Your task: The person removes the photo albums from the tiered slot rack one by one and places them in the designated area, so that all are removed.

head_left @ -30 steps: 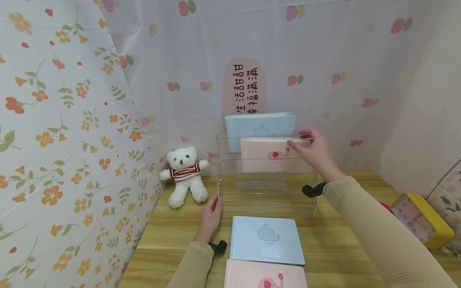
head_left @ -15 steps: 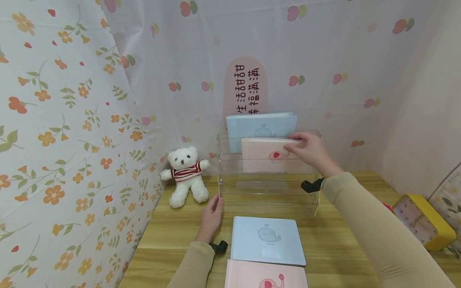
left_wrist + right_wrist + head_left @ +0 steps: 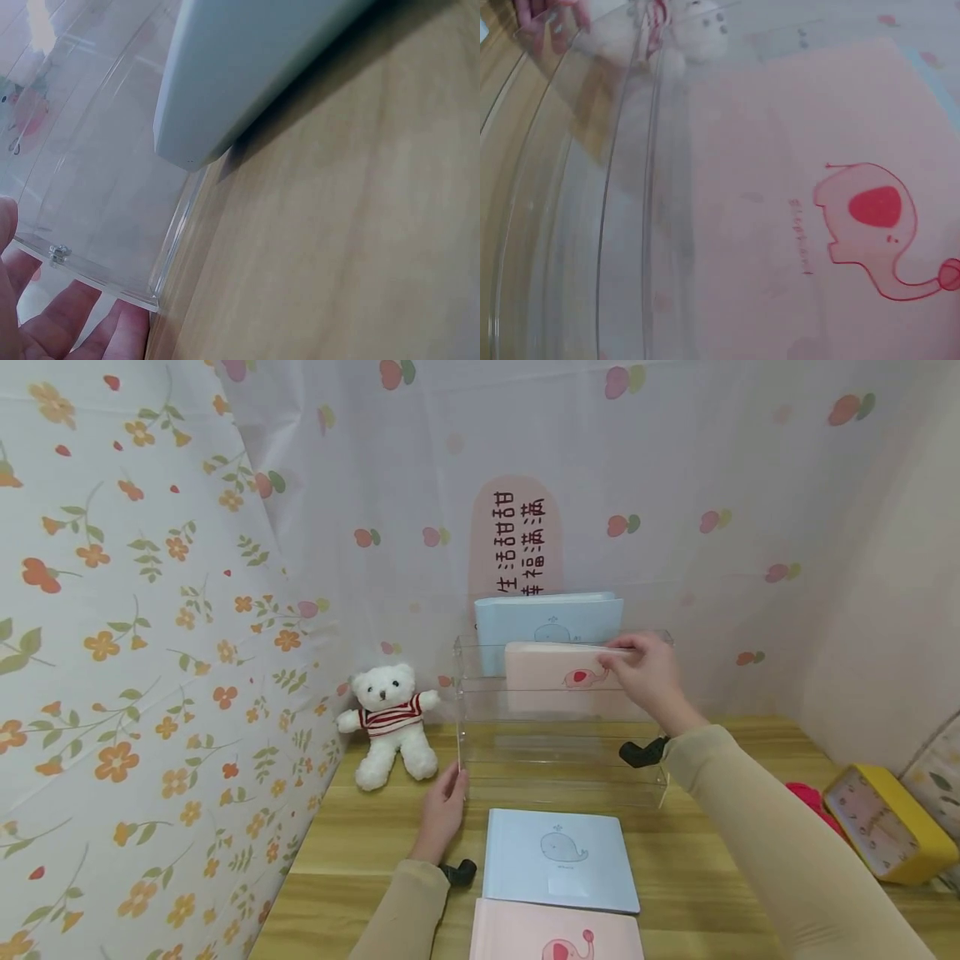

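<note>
where the pink elephant book point(image 3: 558, 677) stands upright in the middle tier of the clear acrylic rack point(image 3: 558, 752), gripped at its top right corner by the right hand point(image 3: 647, 681), fingers curled over the upper edge and thumb on the front cover. seen close in the right wrist view as a pale pink cover point(image 3: 817, 225) with a red elephant drawing, behind curved clear rails. just behind it, in the far tier, a blue whale book point(image 3: 547, 622), also upright, its top edge higher than the pink one. near tier of the rack bare.

at the rack's near left corner, the left hand point(image 3: 442, 810), fingers straight and relaxed, fingertips touching the clear side panel; in the left wrist view fingertips point(image 3: 52, 330) pressed against the panel's lower edge beside a small screw.

flat on the wooden table point(image 3: 712, 852), just near of the rack, a second blue whale book point(image 3: 558, 860), shown in the left wrist view as a pale blue corner point(image 3: 247, 67) right beside the rack's base. nearer still, touching its near edge, a second pink elephant book point(image 3: 555, 935), partly cut off by the frame.

left of the rack, a white teddy bear point(image 3: 390, 722) in a striped red shirt, seated against the floral curtain point(image 3: 135, 652). at the far right of the table, a yellow box point(image 3: 885, 822) with a red item point(image 3: 806, 797) beside it. behind the rack, a pink sign point(image 3: 517, 539) with dark characters on the back curtain.
</note>
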{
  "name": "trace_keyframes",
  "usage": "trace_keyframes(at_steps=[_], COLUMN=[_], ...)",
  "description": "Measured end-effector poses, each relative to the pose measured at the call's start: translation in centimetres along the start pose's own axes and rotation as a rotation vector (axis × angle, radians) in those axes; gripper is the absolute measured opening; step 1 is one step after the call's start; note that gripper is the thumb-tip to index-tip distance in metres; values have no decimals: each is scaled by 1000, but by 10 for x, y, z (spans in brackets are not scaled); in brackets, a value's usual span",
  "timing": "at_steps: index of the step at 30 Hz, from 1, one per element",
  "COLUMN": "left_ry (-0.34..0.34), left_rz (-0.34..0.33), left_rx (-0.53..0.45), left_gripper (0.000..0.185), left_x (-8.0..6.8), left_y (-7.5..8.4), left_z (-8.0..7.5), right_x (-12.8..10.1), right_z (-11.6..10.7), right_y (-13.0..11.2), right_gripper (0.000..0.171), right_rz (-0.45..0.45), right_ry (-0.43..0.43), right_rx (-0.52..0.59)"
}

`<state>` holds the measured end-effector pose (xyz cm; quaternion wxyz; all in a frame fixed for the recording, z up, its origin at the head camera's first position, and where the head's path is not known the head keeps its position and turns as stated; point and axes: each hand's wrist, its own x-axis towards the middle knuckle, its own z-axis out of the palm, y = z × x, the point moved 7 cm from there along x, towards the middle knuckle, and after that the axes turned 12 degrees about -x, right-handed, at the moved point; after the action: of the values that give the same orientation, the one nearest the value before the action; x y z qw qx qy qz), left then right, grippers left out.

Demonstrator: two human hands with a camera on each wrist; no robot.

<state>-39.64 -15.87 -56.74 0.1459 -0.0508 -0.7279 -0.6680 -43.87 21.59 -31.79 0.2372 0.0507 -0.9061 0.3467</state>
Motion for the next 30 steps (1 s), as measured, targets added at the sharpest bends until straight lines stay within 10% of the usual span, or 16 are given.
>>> trace_keyframes(at_steps=[6, 12, 30], left_ry=[3, -12, 15], left_rz=[78, 0, -73], left_rx=[-7, -3, 17], left_gripper=[56, 53, 48], left_x=[1, 0, -3], left_y=[0, -1, 1], left_z=[-2, 0, 0], right_x=[-11, -26, -104], right_z=[-24, -64, -151], right_y=[-19, -18, 79], right_gripper=[30, 31, 32], right_rz=[-26, -6, 299], right_ry=[206, 358, 650], right_rx=[61, 103, 221])
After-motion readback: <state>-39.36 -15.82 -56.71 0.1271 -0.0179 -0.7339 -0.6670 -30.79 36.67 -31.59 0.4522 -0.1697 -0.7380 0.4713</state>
